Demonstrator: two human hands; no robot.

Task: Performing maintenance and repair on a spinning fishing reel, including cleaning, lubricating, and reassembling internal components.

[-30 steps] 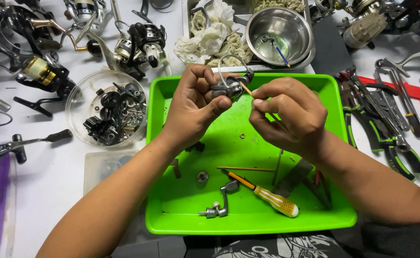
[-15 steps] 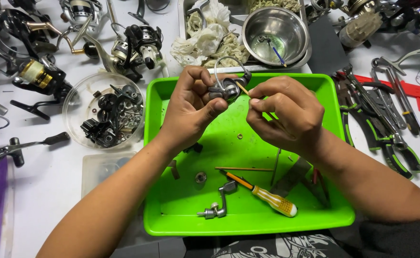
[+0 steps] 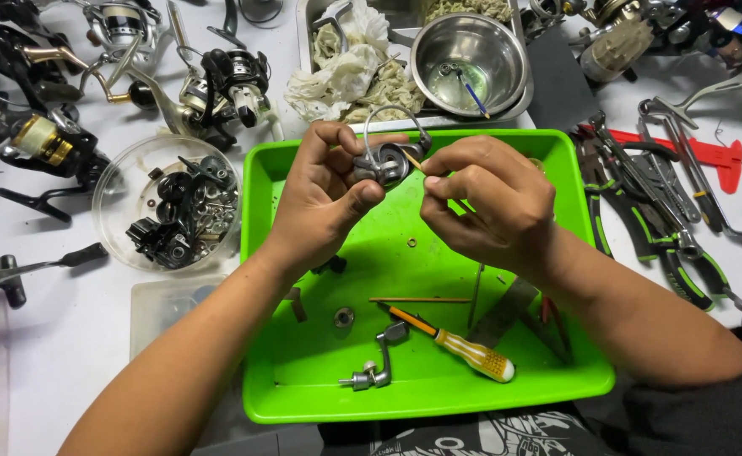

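Both raised over green tray (image 3: 270, 279) | left hand (image 3: 324, 198) grips reel part (image 3: 384, 162) | right hand (image 3: 489, 203) pinches

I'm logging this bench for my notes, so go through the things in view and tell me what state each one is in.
left hand: closed around the reel part
reel part: held above the tray, wire bail up
right hand: pinching a thin stick against the reel part
green tray: flat on the table, loose parts inside
screwdriver: lying in the tray, untouched
steel bowl: upright
clear round tub: uncovered, holding dark parts

Grey metal reel rotor (image 3: 385, 162) with wire bail, held above green tray (image 3: 438, 397).
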